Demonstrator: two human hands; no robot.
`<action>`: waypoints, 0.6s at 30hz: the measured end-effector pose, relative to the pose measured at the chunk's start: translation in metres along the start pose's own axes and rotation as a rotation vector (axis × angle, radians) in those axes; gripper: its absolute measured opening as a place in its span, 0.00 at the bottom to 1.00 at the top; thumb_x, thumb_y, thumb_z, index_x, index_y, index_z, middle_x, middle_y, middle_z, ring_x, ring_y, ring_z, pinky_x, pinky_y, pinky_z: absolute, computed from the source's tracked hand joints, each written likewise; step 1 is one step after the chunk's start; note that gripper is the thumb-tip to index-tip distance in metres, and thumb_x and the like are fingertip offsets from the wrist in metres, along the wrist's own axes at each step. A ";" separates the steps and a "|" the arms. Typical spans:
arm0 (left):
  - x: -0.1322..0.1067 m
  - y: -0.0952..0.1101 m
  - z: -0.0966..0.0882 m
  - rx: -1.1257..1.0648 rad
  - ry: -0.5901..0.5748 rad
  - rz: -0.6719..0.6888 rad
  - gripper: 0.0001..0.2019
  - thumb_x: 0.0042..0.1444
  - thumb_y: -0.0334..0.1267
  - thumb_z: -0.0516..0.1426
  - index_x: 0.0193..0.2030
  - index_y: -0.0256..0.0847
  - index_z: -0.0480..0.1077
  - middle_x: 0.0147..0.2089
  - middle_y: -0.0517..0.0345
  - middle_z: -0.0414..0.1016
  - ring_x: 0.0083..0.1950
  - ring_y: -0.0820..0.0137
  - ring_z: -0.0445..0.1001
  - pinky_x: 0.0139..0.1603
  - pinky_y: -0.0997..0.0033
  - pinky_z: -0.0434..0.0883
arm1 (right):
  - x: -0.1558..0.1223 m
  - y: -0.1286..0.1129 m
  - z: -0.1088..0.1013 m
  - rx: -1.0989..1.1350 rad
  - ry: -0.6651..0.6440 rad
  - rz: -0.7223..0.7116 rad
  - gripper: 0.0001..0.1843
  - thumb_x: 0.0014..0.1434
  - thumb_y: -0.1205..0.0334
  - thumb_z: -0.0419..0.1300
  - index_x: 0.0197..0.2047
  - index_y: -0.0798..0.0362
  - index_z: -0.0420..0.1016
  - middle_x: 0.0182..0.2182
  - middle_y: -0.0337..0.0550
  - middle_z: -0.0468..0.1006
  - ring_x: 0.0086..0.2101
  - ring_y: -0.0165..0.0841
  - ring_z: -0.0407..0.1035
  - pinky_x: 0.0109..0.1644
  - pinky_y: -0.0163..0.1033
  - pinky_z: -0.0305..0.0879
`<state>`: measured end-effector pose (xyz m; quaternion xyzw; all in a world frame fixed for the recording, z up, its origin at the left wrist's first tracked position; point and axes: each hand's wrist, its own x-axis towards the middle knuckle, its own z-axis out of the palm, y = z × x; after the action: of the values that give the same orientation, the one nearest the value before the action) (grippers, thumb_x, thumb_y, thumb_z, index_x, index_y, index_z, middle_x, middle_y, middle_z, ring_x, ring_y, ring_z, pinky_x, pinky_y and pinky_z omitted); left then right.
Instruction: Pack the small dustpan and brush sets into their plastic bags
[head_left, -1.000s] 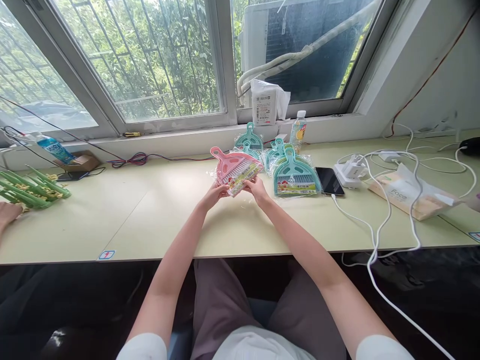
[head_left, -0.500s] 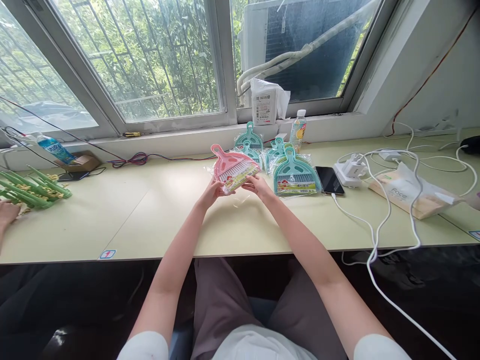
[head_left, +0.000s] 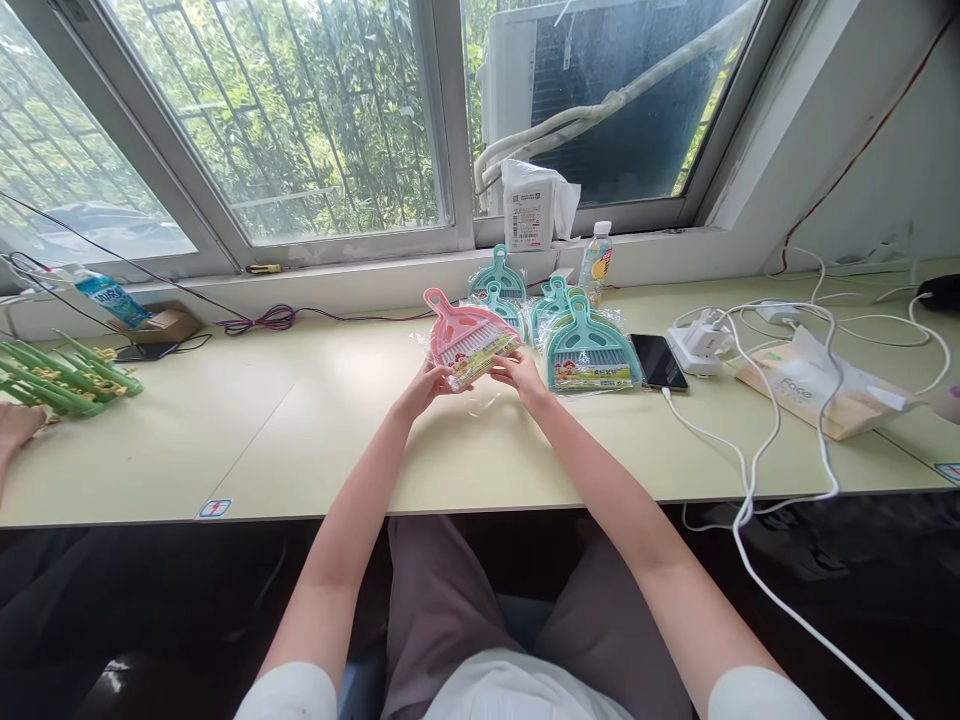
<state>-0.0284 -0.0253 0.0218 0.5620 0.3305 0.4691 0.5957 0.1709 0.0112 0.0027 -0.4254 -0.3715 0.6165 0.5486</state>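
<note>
A pink dustpan and brush set (head_left: pixel 466 335) in clear plastic wrap is held up tilted over the table, its handle pointing to the upper left. My left hand (head_left: pixel 429 388) is closed on its lower left corner. At its lower right edge, my right hand (head_left: pixel 520 374) grips the wrapped set with bent fingers. Just behind and to the right stand several green dustpan and brush sets, also wrapped; the nearest green set (head_left: pixel 591 350) shows a printed label along its bottom.
Right of the sets lie a phone (head_left: pixel 658 361), a white power strip (head_left: pixel 697 350) with loose cables, and a tissue pack (head_left: pixel 817 385). A drink bottle (head_left: pixel 596 262) stands behind. At far left, another person's hand (head_left: pixel 19 425) rests by green stalks (head_left: pixel 64 375).
The pink set and both hands have barely moved, shifting slightly to the right. Both hands keep hold of it.
</note>
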 end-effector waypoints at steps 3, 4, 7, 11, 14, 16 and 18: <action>0.004 -0.007 -0.005 -0.014 0.007 -0.011 0.38 0.51 0.32 0.57 0.69 0.49 0.49 0.58 0.48 0.72 0.48 0.59 0.78 0.50 0.45 0.76 | 0.002 0.001 0.000 -0.007 0.018 0.000 0.06 0.57 0.70 0.63 0.35 0.54 0.70 0.29 0.39 0.80 0.26 0.29 0.77 0.41 0.38 0.78; 0.006 -0.010 -0.007 -0.023 0.009 -0.011 0.38 0.51 0.32 0.57 0.68 0.48 0.49 0.58 0.48 0.71 0.48 0.59 0.78 0.49 0.45 0.76 | 0.002 0.001 0.000 -0.008 0.020 -0.002 0.06 0.57 0.70 0.63 0.35 0.53 0.69 0.28 0.39 0.80 0.26 0.29 0.77 0.41 0.38 0.78; 0.009 -0.015 -0.010 -0.046 0.022 -0.005 0.37 0.50 0.31 0.57 0.67 0.48 0.50 0.59 0.49 0.70 0.47 0.60 0.78 0.49 0.43 0.76 | 0.002 0.003 0.001 -0.016 0.027 -0.001 0.06 0.57 0.71 0.63 0.35 0.53 0.69 0.28 0.39 0.80 0.26 0.29 0.77 0.41 0.38 0.78; 0.008 -0.013 -0.008 -0.028 0.031 0.003 0.38 0.49 0.31 0.56 0.68 0.49 0.50 0.60 0.49 0.70 0.47 0.59 0.78 0.48 0.43 0.77 | 0.001 0.002 -0.001 -0.026 0.009 0.003 0.05 0.58 0.71 0.63 0.35 0.53 0.70 0.30 0.40 0.81 0.27 0.29 0.77 0.41 0.37 0.77; 0.005 -0.008 -0.006 0.001 0.010 0.027 0.39 0.50 0.32 0.55 0.69 0.49 0.50 0.60 0.49 0.70 0.50 0.57 0.77 0.47 0.46 0.77 | -0.001 -0.004 -0.004 -0.037 -0.068 0.012 0.03 0.59 0.68 0.62 0.37 0.53 0.72 0.32 0.41 0.82 0.29 0.30 0.78 0.41 0.37 0.77; 0.004 -0.004 -0.006 0.013 -0.001 0.050 0.39 0.50 0.33 0.55 0.70 0.50 0.50 0.61 0.48 0.70 0.52 0.56 0.75 0.47 0.47 0.78 | -0.002 -0.009 -0.007 -0.056 -0.105 0.014 0.02 0.60 0.67 0.62 0.38 0.53 0.73 0.32 0.42 0.82 0.30 0.30 0.79 0.41 0.36 0.76; 0.002 -0.001 -0.005 0.016 0.007 0.060 0.39 0.50 0.33 0.55 0.70 0.50 0.50 0.62 0.49 0.69 0.53 0.56 0.75 0.47 0.48 0.78 | -0.003 -0.013 -0.009 -0.075 -0.100 0.012 0.02 0.60 0.67 0.61 0.38 0.54 0.74 0.33 0.42 0.82 0.31 0.30 0.79 0.41 0.35 0.76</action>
<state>-0.0318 -0.0212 0.0205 0.5748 0.3191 0.4860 0.5758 0.1842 0.0101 0.0122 -0.4167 -0.4188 0.6257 0.5094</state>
